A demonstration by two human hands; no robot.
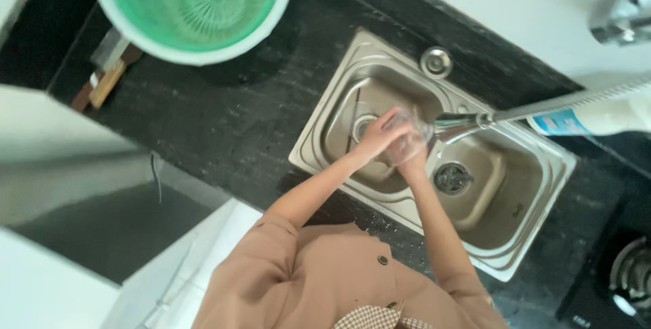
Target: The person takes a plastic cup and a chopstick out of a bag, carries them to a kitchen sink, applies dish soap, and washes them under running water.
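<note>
Both my hands meet over the steel double sink [319,140], at the divider between its two basins. They hold a clear drinking glass [409,140] just in front of the spout of a long metal faucet [468,124]. My left hand [375,137] wraps the glass from the left, fingers over its rim. My right hand [415,163] grips it from below. I cannot tell whether water is running.
A green strainer basket in a white bowl [193,4] stands on the black counter [230,112] at the top left, with wooden-handled utensils [102,75] beside it. A white bottle [590,120] lies right of the sink. A stove burner [630,275] is at the bottom right.
</note>
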